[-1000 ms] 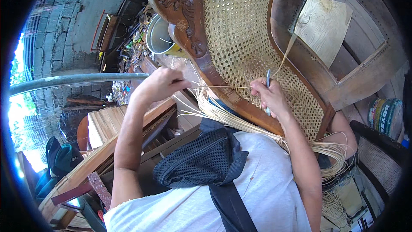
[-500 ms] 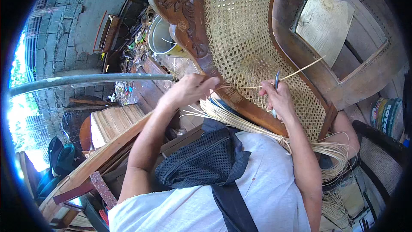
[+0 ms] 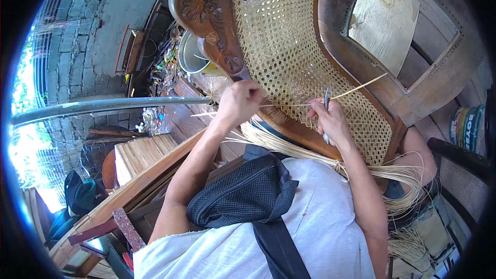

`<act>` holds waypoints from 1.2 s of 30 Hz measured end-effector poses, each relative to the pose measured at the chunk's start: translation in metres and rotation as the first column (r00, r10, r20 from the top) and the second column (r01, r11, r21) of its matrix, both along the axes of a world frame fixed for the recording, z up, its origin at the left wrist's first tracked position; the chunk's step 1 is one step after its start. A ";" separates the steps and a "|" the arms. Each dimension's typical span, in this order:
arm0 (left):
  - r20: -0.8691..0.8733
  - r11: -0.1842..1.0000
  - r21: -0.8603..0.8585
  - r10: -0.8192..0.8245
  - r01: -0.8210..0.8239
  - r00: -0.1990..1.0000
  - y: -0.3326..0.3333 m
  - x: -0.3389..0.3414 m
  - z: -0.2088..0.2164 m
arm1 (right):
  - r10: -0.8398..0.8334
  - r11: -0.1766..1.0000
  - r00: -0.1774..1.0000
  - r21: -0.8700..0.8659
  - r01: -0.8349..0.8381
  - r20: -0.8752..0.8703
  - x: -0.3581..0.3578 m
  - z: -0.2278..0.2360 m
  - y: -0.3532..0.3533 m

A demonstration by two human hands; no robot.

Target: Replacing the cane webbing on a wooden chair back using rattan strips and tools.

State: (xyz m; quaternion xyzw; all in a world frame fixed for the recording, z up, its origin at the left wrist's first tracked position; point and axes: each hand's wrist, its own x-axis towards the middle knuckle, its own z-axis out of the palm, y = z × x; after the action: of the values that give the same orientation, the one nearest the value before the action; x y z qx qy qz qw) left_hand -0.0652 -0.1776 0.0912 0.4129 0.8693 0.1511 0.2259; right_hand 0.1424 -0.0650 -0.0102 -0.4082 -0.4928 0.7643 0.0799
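Observation:
A carved wooden chair frame (image 3: pixel 219 39) with woven cane mesh (image 3: pixel 276 36) leans across in front of me. A thin cane strand (image 3: pixel 361 86) runs from right to left over its lower part. My left hand (image 3: pixel 240 103) is closed around the strand near the carved edge, and a loose end sticks out beyond it. My right hand (image 3: pixel 330 119), over the mesh, pinches the strand. It also holds a slim tool (image 3: pixel 327 97) with a narrow metallic tip pointing up; the fist hides most of it. A bundle of cane strands (image 3: pixel 289 146) lies across my lap.
Another wooden frame (image 3: pixel 336 26) with an opening stands at the right. A metal pipe (image 3: pixel 113 104) juts in from the left, near a bucket (image 3: pixel 192 54). Wooden boards (image 3: pixel 142 157) lie at the left, a paint can (image 3: pixel 467 126) at the far right.
My left hand has closed from loosely spread fingers, and a strand end now shows to its left. The right hand has shifted slightly left. The chair frame also sits a little further left in view.

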 end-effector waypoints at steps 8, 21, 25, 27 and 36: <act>0.602 0.755 0.379 0.238 -0.535 0.762 -0.056 -0.061 0.049 | -0.015 0.993 1.000 -0.118 0.015 0.003 -0.004 -0.007 0.003; -0.351 0.885 -0.044 -0.449 0.464 0.822 -0.014 0.006 -0.022 | 0.047 0.998 0.999 -0.029 -0.048 -0.015 -0.003 -0.001 0.003; -0.082 0.972 -0.098 -0.222 0.214 0.972 0.001 0.016 -0.013 | 0.057 0.998 0.998 -0.021 -0.057 0.022 -0.001 0.000 0.003; -0.084 0.988 -0.016 -0.157 0.156 0.984 0.001 0.018 -0.012 | 0.048 0.999 0.999 -0.015 -0.048 0.018 0.000 0.003 0.003; 0.199 0.961 0.092 0.239 -0.261 0.950 -0.017 -0.001 -0.010 | 0.089 0.996 0.996 -0.013 -0.089 -0.016 -0.001 -0.001 0.004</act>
State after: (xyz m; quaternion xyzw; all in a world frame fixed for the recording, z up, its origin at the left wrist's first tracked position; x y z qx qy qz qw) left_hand -0.0665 -0.1949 0.0812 0.2959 0.8793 0.2671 0.2605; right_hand 0.1415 -0.0613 -0.0114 -0.3805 -0.5047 0.7735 0.0467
